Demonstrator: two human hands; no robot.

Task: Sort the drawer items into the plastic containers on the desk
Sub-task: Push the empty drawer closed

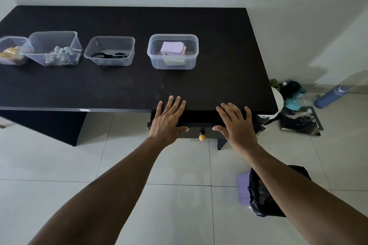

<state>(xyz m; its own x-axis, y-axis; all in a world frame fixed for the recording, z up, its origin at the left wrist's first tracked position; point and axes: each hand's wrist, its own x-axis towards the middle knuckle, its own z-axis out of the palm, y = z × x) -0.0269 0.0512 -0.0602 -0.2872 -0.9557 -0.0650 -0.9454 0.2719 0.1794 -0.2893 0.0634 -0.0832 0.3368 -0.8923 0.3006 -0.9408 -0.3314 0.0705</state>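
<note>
Several clear plastic containers stand in a row on the black desk (pixel 139 85). The far-left container (pixel 8 42) holds tape rolls. A tall container (pixel 39 40) holds small pale clips. A low container (pixel 127 45) has black scissors (pixel 109 55) in it. The right container (pixel 155 61) holds purple sticky notes (pixel 172 47). Under the desk's right front edge, the black drawer (pixel 203 120) with a round wooden knob (pixel 202 137) sticks out slightly. My left hand (pixel 169 121) and my right hand (pixel 237 123) lie flat with spread fingers on the drawer's top edge. Neither hand holds anything.
On the tiled floor to the right lie a blue bottle (pixel 330 95), teal items and a dark tray of clutter (pixel 300 123). A white bucket (pixel 277 101) stands by the desk corner. A black bag (pixel 260 195) and a purple lid (pixel 244 187) sit near my right arm.
</note>
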